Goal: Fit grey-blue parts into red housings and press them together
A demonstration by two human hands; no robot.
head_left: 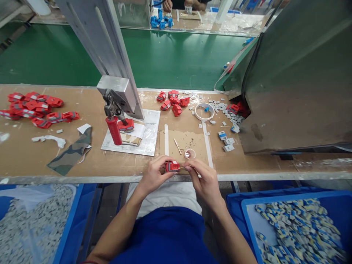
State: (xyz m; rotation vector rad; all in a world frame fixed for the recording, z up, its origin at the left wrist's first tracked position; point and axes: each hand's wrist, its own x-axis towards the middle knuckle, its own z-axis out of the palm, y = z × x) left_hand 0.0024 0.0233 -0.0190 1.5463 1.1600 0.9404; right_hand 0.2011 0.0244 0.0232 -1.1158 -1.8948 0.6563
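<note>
At the table's front edge, my left hand [156, 173] grips a small red toy car body [172, 166] between thumb and fingers. My right hand [202, 177] pinches a thin stick [182, 167], its tip at the right end of the red part. Just beyond my hands stands a small clear cup [189, 154], with a wooden stick [177, 146] lying left of it on a cardboard sheet [198, 137] taped down at both sides. Further back lies a group of several red parts [173, 101], beside a roll of white tape [204, 111].
A metal press with a red handle [113, 131] stands left on a white plate [148, 143]. Red parts [33, 106] lie far left. A metal housing [297, 80] rises right. Behind runs a green belt [176, 55]; another person's hands [167, 5] are beyond. Blue bins [244, 205] flank me.
</note>
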